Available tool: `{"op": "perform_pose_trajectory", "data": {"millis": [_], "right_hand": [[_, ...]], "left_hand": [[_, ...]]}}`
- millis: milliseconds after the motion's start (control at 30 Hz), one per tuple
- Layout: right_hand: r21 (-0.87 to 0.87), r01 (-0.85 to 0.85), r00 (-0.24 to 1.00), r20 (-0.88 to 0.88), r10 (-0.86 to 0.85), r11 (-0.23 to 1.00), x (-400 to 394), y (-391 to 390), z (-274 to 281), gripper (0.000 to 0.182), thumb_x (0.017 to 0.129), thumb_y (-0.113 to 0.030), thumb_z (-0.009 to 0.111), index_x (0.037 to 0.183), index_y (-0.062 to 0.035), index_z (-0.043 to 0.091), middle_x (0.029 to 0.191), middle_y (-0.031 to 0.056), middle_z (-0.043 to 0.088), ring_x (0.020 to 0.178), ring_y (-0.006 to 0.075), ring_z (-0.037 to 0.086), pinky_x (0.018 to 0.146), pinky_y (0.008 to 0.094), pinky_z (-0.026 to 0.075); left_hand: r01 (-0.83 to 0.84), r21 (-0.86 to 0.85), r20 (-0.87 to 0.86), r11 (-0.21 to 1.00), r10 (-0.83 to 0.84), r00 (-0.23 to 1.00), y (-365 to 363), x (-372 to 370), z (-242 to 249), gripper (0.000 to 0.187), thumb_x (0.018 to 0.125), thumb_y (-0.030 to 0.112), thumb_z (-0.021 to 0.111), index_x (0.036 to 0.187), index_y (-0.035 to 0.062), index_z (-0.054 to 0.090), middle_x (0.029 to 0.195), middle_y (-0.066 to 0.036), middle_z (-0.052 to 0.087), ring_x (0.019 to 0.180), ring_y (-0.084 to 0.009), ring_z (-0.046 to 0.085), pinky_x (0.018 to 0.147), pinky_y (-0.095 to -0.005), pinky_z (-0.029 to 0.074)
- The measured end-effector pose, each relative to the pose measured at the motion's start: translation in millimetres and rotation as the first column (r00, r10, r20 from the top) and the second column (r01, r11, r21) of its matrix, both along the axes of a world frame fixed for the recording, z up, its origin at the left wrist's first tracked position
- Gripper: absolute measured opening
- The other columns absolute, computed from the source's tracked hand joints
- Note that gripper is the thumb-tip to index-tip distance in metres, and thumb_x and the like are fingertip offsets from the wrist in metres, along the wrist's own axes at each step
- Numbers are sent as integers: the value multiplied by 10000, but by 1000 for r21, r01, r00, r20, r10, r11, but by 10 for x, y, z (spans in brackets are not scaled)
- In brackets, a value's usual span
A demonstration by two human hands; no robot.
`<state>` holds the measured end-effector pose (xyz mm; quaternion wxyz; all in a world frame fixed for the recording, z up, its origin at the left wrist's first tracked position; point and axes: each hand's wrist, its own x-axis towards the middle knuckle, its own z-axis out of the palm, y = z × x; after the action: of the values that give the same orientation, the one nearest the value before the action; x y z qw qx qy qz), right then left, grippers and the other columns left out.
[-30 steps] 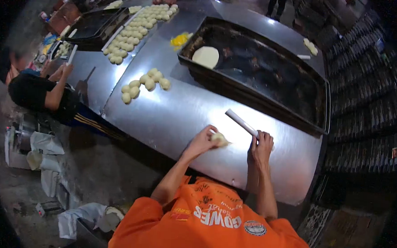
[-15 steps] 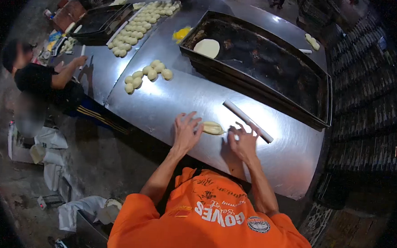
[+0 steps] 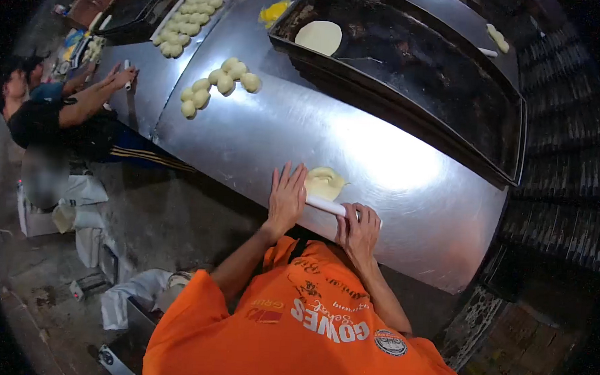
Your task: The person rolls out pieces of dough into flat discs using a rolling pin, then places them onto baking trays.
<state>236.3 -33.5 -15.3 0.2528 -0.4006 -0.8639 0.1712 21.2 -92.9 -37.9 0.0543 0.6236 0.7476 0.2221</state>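
Note:
A white rolling pin (image 3: 325,204) lies crosswise at the near edge of a flattened piece of pale dough (image 3: 324,183) on the metal table. My left hand (image 3: 288,199) rests on the pin's left end, its fingers stretched out and pointing away from me. At the pin's other end my right hand (image 3: 360,229) has its fingers bent over the pin. The dough's far edge is uneven and folded.
Several dough balls (image 3: 226,76) sit at the left of the metal table (image 3: 262,138), with rows of more (image 3: 193,15) behind. A deep black tray (image 3: 414,78) holds a flat dough round (image 3: 319,38). Two people (image 3: 66,111) work at the far left, one with a rolling pin.
The rolling pin has come from the table's right side to under my hands, at the dough's near edge. The dough is wider and flatter. The person at left has moved both arms forward.

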Motion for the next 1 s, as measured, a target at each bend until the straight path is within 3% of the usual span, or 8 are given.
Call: {"op": "perform_pose_trajectory", "data": {"millis": [133, 300, 467, 500, 633, 800, 933, 1000], "right_hand": [[-108, -72, 994, 69, 80, 991, -7, 233, 251, 308, 841, -108, 680, 1146, -76, 649, 1058, 124, 604, 1017, 309, 556, 874, 427, 420], [68, -6, 996, 85, 0, 998, -485, 964, 99, 300, 935, -199, 552, 1181, -55, 644, 1069, 121, 614, 1023, 302, 563, 854, 424, 438], [-62, -36, 967, 249, 50, 997, -881, 1896, 101, 372, 993, -210, 462, 1314, -54, 567, 1067, 142, 591, 1007, 312, 537, 832, 435, 442], [112, -83, 986, 151, 66, 990, -929, 2058, -6, 284, 996, -199, 460, 1141, -21, 627, 965, 180, 617, 921, 351, 580, 775, 457, 463], [27, -33, 999, 16, 32, 999, -1100, 2302, 17, 271, 983, -190, 472, 792, -23, 569, 716, 212, 607, 694, 440, 598, 652, 536, 463], [101, -239, 969, -33, 244, 966, -797, 1841, 175, 104, 832, -174, 653, 887, -85, 662, 914, 137, 630, 872, 357, 566, 766, 467, 445], [69, -88, 991, 111, 80, 994, -747, 1620, 421, 231, 830, -183, 680, 1020, -53, 691, 968, 133, 639, 941, 343, 572, 803, 444, 454], [27, -32, 996, 88, 29, 999, -574, 1209, 352, 235, 840, -186, 675, 1040, -64, 690, 991, 136, 640, 961, 342, 574, 817, 447, 447]], "left_hand": [[-49, -92, 92, 995, 58, 994, 16, -46, 73, 480, 1035, 216, 326, 1427, -40, 432, 1518, -174, 391, 1455, -400, 245, 1179, -575, 140], [-76, 9, -143, 997, 76, 987, 864, -340, -50, 495, 1007, 216, 373, 1430, -35, 428, 1530, -180, 381, 1467, -378, 235, 1173, -595, 131], [-155, 110, -155, 982, 171, 973, 1659, -625, 135, 523, 962, 187, 462, 1421, -60, 419, 1564, -229, 298, 1480, -392, 201, 1178, -595, 123], [-186, 154, -122, 970, 206, 971, 1795, -686, 98, 537, 972, 210, 443, 1435, -60, 396, 1573, -270, 218, 1480, -430, 143, 1172, -617, 88], [-223, 175, -196, 959, 256, 947, 2098, -843, -78, 492, 958, 213, 467, 1347, -86, 421, 1531, -352, 173, 1454, -530, 61, 1160, -666, 42], [-294, 324, -207, 899, 370, 905, 2399, -920, -167, 416, 865, 163, 572, 1219, -44, 504, 1492, -294, 268, 1432, -508, 182, 1152, -685, 102], [-288, 267, -191, 920, 343, 920, 2240, -890, -44, 462, 902, 223, 554, 1264, -61, 515, 1474, -292, 329, 1433, -457, 224, 1153, -661, 138], [-122, 204, -70, 971, 139, 988, 1872, -787, -4, 478, 953, 244, 494, 1333, -47, 497, 1491, -252, 371, 1444, -394, 251, 1161, -621, 164]]}}
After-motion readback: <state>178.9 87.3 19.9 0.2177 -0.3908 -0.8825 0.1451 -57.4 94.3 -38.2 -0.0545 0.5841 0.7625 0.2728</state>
